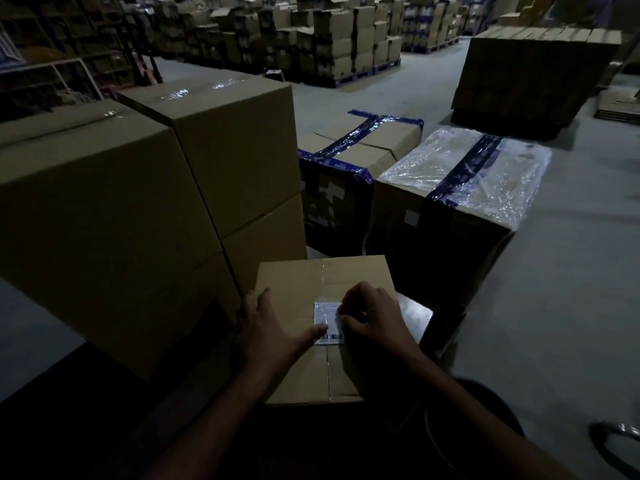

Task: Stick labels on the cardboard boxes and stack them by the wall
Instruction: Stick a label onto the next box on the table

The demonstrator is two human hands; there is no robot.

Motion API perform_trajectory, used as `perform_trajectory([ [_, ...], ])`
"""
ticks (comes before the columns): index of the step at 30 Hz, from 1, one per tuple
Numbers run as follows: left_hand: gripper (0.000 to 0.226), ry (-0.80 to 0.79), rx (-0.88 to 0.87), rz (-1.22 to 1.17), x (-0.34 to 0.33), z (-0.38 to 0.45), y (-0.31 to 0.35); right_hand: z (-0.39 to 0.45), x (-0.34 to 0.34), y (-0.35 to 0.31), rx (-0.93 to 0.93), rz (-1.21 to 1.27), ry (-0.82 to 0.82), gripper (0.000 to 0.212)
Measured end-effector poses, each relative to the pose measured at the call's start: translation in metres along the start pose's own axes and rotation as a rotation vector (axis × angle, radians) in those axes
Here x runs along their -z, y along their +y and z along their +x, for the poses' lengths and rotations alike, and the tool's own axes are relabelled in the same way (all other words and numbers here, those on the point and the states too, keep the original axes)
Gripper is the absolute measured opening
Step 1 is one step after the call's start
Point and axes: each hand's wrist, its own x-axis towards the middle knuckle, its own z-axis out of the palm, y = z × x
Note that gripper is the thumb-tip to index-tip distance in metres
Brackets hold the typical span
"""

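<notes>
A small taped cardboard box sits low in front of me. A white label with a barcode lies on its top, near the centre seam. My left hand rests flat on the box's left side, fingers spread, with the thumb pressing the label's lower left edge. My right hand has its fingers curled over the label's right edge, with the fingertips on it. It is too dark to tell whether those fingers pinch the label or press it down.
Two tall stacks of plain boxes stand close on the left. Behind the small box are a blue-taped box and a plastic-wrapped box. Pallets of boxes fill the back. Grey floor lies to the right.
</notes>
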Motion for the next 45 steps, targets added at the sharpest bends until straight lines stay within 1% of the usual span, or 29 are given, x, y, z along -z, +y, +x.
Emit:
perform_trajectory([
  [3, 0.140, -0.008, 0.005, 0.033, 0.011, 0.014, 0.009, -0.024, -0.010, -0.004, -0.088, 0.030, 0.111, 0.027],
  [5, 0.140, -0.030, -0.052, 0.109, 0.019, 0.033, 0.018, -0.044, -0.019, -0.010, -0.086, -0.019, 0.148, 0.026],
  [6, 0.143, -0.054, -0.110, 0.135, 0.022, 0.043, 0.023, -0.052, -0.023, -0.012, -0.058, -0.063, 0.168, 0.025],
  [8, 0.150, -0.138, -0.254, 0.162, 0.022, 0.063, 0.032, -0.060, -0.030, -0.013, -0.007, -0.153, 0.224, 0.024],
  [11, 0.153, -0.345, -0.392, 0.260, 0.014, 0.087, 0.038, -0.058, -0.034, -0.009, 0.025, -0.233, 0.287, 0.025],
  [13, 0.152, -0.451, -0.415, 0.337, 0.010, 0.097, 0.033, -0.056, -0.032, -0.009, 0.051, -0.287, 0.287, 0.023],
  [15, 0.148, -0.487, -0.396, 0.355, 0.010, 0.100, 0.028, -0.054, -0.029, -0.007, 0.086, -0.318, 0.278, 0.020],
  [17, 0.148, -0.478, -0.368, 0.366, 0.013, 0.096, 0.026, -0.051, -0.023, -0.005, 0.123, -0.329, 0.241, 0.020],
  [20, 0.158, -0.439, -0.297, 0.395, 0.018, 0.083, 0.022, -0.035, -0.007, 0.008, 0.202, -0.340, 0.163, 0.015],
  [22, 0.159, -0.351, -0.213, 0.370, 0.016, 0.065, 0.016, -0.019, 0.006, 0.020, 0.257, -0.358, 0.075, 0.018],
  [24, 0.156, -0.215, -0.144, 0.316, 0.012, 0.041, 0.012, -0.004, 0.017, 0.028, 0.291, -0.341, -0.018, 0.026],
  [25, 0.155, -0.143, -0.131, 0.302, 0.009, 0.030, 0.010, 0.002, 0.019, 0.030, 0.293, -0.323, -0.040, 0.026],
  [26, 0.154, -0.086, -0.124, 0.296, 0.008, 0.020, 0.010, 0.005, 0.020, 0.030, 0.284, -0.298, -0.042, 0.023],
  [28, 0.151, -0.032, -0.115, 0.286, 0.008, 0.012, 0.010, 0.006, 0.016, 0.025, 0.239, -0.215, -0.009, 0.018],
  [31, 0.151, -0.014, -0.102, 0.289, 0.007, 0.012, 0.009, -0.006, -0.003, 0.011, 0.149, -0.141, 0.034, 0.016],
  [35, 0.153, -0.007, -0.098, 0.299, 0.005, 0.013, 0.007, -0.014, -0.017, 0.006, 0.148, -0.144, 0.111, 0.023],
  [39, 0.149, 0.007, -0.104, 0.297, 0.005, 0.014, 0.008, -0.013, -0.008, 0.006, 0.077, 0.028, 0.084, 0.028],
  [43, 0.147, 0.038, -0.112, 0.285, 0.003, 0.012, 0.006, -0.019, -0.015, 0.000, 0.035, -0.050, 0.117, 0.032],
  [45, 0.147, 0.041, -0.113, 0.292, 0.003, 0.013, 0.006, -0.018, -0.013, 0.000, -0.010, 0.007, 0.071, 0.033],
])
